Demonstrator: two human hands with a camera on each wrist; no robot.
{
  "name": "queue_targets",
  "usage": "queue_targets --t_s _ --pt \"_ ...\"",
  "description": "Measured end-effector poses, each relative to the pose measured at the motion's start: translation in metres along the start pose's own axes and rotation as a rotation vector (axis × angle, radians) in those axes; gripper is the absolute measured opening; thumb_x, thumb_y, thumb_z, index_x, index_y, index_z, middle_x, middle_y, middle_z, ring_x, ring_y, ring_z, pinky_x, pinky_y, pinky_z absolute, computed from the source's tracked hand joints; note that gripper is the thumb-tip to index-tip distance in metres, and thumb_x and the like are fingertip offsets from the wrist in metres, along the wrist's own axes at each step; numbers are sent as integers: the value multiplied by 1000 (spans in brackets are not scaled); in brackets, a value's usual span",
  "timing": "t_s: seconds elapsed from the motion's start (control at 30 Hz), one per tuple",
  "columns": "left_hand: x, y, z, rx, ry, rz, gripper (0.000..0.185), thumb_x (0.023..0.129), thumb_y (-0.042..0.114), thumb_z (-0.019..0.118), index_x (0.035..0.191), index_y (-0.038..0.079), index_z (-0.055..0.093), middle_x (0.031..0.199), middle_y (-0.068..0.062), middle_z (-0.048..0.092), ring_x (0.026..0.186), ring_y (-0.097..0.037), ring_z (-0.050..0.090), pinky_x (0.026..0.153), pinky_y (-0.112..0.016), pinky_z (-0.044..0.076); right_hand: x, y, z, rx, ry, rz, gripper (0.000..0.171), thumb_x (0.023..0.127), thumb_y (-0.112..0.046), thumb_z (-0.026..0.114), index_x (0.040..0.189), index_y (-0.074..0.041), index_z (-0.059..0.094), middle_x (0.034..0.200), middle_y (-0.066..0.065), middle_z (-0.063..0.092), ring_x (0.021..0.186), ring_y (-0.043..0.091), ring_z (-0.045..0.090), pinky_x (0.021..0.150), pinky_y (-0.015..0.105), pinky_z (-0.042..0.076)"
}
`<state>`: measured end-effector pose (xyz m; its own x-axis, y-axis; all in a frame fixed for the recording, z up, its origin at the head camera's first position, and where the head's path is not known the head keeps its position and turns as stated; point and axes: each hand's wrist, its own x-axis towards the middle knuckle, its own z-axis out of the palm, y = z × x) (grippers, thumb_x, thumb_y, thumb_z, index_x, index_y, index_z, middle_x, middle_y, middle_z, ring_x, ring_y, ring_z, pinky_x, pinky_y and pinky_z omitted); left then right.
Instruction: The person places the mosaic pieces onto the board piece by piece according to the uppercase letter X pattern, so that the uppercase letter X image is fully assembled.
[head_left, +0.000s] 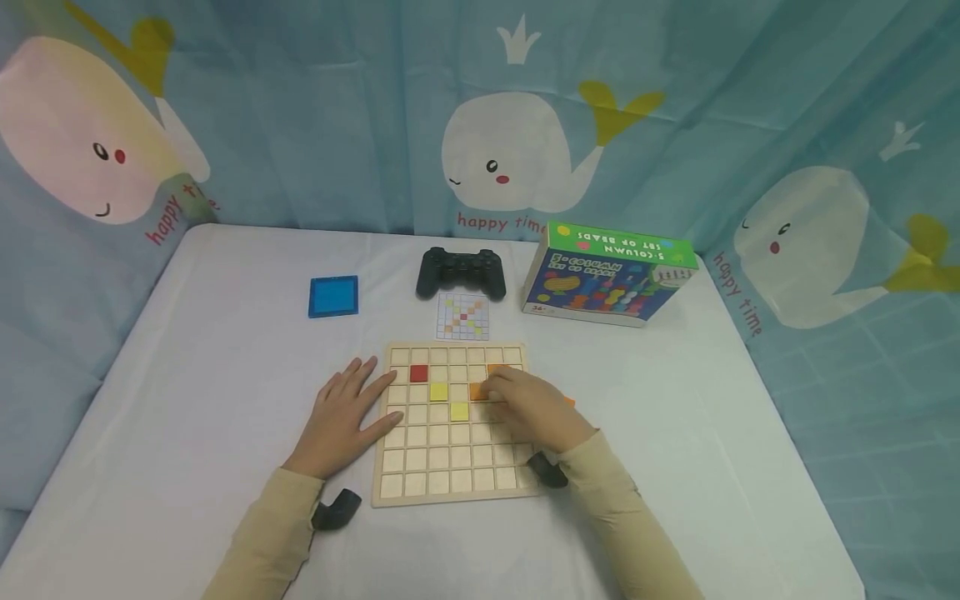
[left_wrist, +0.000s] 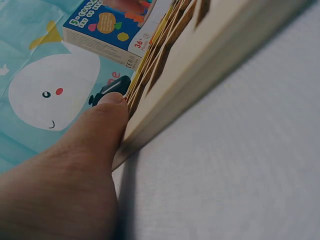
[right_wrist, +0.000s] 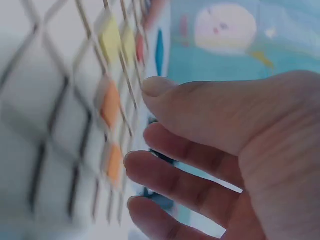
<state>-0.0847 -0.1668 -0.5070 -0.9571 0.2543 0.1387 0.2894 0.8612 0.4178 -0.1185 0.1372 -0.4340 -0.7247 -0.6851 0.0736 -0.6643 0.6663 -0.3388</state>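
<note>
Grid board, two hands.
Right hand (head_left: 528, 404), fingers loose, touches orange tile (head_left: 477, 391) at nine o'clock; flat left hand (head_left: 343, 412) steadies board (head_left: 450, 475).

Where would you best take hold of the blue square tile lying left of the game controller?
Pinch the blue tile by two opposite edges, coming from above. It lies flat on the table with bare cloth all round, so its sides look free; its face offers no grip.
</note>
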Motion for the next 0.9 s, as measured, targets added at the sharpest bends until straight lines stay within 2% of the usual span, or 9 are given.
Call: queue_targets --t_s 0.2,0.3,0.4,0.73,0.9 --pt "-1 0 0 6 -3 0 69 87 56 60 144 21 44 155 -13 29 145 -35 17 115 -57 16 -43 26 -20 -25 40 207 26 86 -10 71 111 -9 66 107 -1 65 93 14 65 83 32 55" --pt "-2 -1 -1 8 -2 -1 69 87 56 60 144 21 44 156 -13 28 145 -34 17 115 -57 16 -61 39 -22 -21 49 309 24 86 -13 71 110 -9 67 105 -1 65 92 14 65 82 33 55" --pt "-3 -1 -2 3 -1 -1 69 87 56 60 144 20 44 155 -14 29 145 -35 18 115 -57 16 -73 49 -22 -4 61 368 25 86 -16 73 109 -7 68 103 0 66 91 15 64 80 34 55" --pt "0 -1 -2 -8 -9 0 69 87 57 59 144 20 43 156 -14 28 145 -35 17 115 -57 16 -83 57 -11 37 31 383 26 83 -8 72 109 -6 67 103 0 64 93 14 62 84 35 54" --pt "1 -2 1 -1 -9 0 69 87 57 58 144 21 43 156 -14 28 145 -34 17 115 -57 16 -83 59 -9 26 50 380 24 81 -5 74 103 -6 67 101 0 64 90 14 62 82 35 54"
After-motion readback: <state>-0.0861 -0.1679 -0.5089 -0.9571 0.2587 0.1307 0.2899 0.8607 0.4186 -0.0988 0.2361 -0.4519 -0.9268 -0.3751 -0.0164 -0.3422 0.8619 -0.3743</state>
